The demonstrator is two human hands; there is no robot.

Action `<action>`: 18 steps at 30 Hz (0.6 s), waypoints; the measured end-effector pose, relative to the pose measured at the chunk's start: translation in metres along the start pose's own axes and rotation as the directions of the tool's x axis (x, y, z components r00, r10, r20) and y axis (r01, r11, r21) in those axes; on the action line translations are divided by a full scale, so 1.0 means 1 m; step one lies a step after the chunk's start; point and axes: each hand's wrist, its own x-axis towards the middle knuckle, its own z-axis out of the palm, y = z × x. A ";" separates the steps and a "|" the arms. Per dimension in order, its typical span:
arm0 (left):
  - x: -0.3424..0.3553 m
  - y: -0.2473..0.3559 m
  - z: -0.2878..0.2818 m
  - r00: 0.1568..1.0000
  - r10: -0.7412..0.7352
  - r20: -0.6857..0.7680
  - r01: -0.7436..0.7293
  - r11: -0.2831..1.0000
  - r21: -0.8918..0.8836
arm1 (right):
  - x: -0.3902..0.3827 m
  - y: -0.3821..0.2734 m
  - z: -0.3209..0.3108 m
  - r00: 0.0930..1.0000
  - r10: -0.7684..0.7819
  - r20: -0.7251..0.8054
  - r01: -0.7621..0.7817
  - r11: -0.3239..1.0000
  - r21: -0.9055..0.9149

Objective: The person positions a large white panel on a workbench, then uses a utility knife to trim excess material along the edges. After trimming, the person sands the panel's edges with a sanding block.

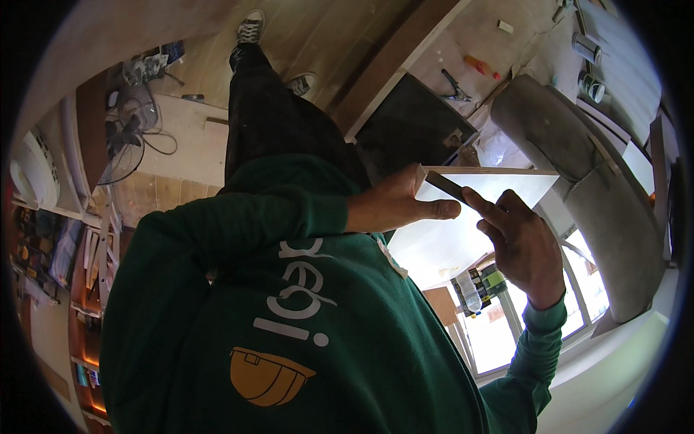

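Green sweatshirt [347, 376] fills the foreground. Far left I log a wire-caged fan [130, 137] on its side of the room, then one sneaker [249, 30] up top. Left hand [405, 202]: gripping the white board [442, 242] by its left edge, thumb on the face. Board sits ahead of the sweatshirt, right of centre. Dark flat bar [445, 186] at the board's upper left corner, near that thumb. Right hand [522, 242]: holding the bar's other end, index finger extended along it. Beyond, I note a long grey padded piece [614, 217].
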 end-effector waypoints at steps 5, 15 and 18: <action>0.003 -0.004 0.002 1.000 0.001 -0.015 -0.001 1.000 0.012 | 0.003 -0.006 0.000 0.999 -0.028 -0.021 0.027 0.998 -0.064; 0.003 -0.005 0.003 0.999 0.050 -0.001 -0.050 0.999 -0.007 | 0.003 -0.011 -0.012 1.000 -0.018 0.013 0.020 0.994 -0.112; 0.008 -0.006 -0.002 0.999 -0.027 0.032 0.025 0.997 0.067 | 0.007 -0.014 -0.012 1.000 -0.008 0.008 0.009 0.993 -0.115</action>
